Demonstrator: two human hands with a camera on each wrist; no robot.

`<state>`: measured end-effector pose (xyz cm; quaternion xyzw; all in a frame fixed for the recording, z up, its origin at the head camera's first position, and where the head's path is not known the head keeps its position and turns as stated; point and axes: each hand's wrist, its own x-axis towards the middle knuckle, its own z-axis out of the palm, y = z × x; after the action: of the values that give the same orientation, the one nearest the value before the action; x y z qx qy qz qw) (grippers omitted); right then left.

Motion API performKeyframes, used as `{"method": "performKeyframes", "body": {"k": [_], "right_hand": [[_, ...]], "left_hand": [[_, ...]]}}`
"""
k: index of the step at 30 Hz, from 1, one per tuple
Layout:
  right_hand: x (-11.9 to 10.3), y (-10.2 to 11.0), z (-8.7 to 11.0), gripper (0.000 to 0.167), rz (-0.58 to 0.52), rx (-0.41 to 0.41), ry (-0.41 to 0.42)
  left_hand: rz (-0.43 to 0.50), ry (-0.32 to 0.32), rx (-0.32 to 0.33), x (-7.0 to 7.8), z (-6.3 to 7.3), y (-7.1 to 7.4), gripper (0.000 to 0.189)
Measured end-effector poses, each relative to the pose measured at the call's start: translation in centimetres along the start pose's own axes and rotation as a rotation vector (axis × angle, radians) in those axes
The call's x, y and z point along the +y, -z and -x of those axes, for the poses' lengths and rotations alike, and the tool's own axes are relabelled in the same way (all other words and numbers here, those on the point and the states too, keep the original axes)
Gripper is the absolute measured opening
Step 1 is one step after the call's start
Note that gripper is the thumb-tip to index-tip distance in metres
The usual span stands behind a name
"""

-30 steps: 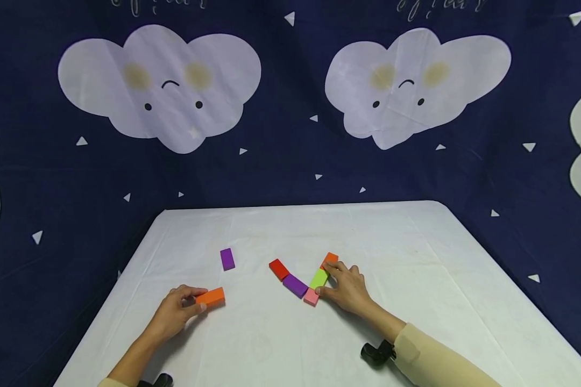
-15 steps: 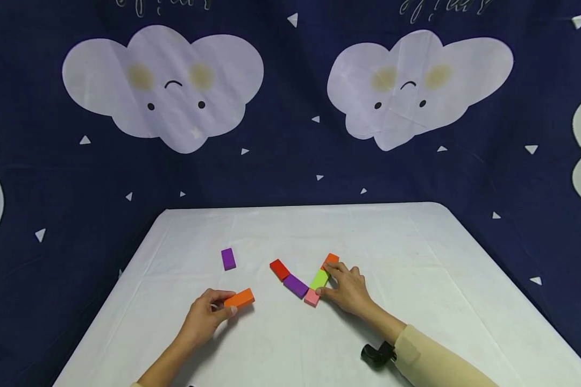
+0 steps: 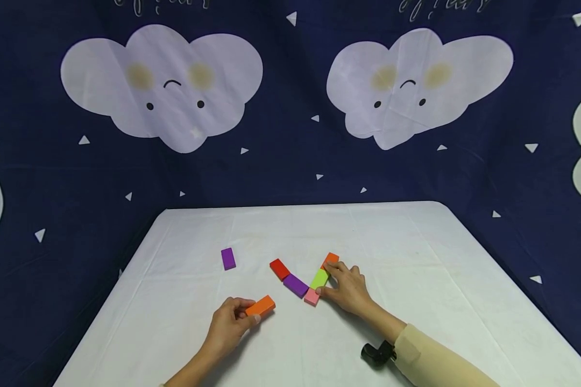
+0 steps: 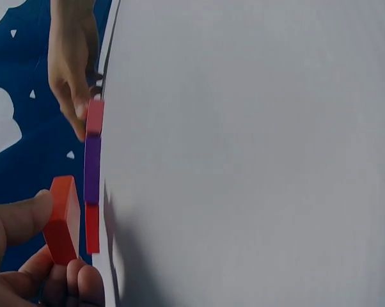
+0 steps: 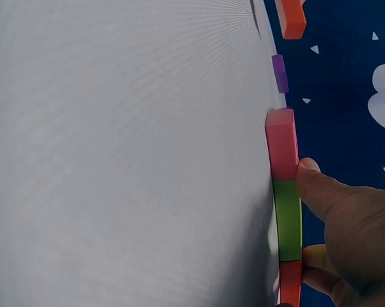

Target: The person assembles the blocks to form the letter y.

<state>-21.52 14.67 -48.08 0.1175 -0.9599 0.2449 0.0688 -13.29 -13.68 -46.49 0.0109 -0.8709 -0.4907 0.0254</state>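
Note:
My left hand (image 3: 226, 329) pinches an orange block (image 3: 260, 306) between thumb and fingers, raised over the table to the front left of a V-shaped row. In the left wrist view this orange block (image 4: 62, 220) is gripped by opposite faces. The row's left arm is a red block (image 3: 279, 270) and a purple block (image 3: 296, 286); a pink block (image 3: 312, 298) sits at the bottom. Its right arm is a lime green block (image 3: 319, 279) and another orange block (image 3: 332, 258). My right hand (image 3: 349, 287) rests against this arm, thumb at the pink block and fingertips at the orange one.
A single purple block (image 3: 228, 259) lies apart on the left of the white table (image 3: 377, 231). Behind the table hangs a dark blue cloth (image 3: 290, 177) with clouds. A black wrist camera (image 3: 377, 355) is strapped at the right sleeve.
My left hand has carried the orange block rightward and slightly toward the front, closer to the row. The right hand and the row have stayed in place.

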Motion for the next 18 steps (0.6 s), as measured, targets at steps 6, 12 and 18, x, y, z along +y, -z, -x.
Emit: {"method": "performKeyframes", "body": {"k": [6,12,18], "right_hand": [[0.0,0.0,0.0,0.07,0.002,-0.002,0.002],[0.1,0.0,0.0,0.07,0.009,-0.002,0.004],[0.0,0.0,0.0,0.07,0.002,-0.003,0.003]], "left_hand": [[-0.011,-0.013,-0.025,0.4,0.3,-1.0,0.03],[-0.024,-0.04,-0.054,0.6,0.7,-2.1,0.031],[-0.053,-0.064,-0.075,1.0,0.8,-3.4,0.031]]}}
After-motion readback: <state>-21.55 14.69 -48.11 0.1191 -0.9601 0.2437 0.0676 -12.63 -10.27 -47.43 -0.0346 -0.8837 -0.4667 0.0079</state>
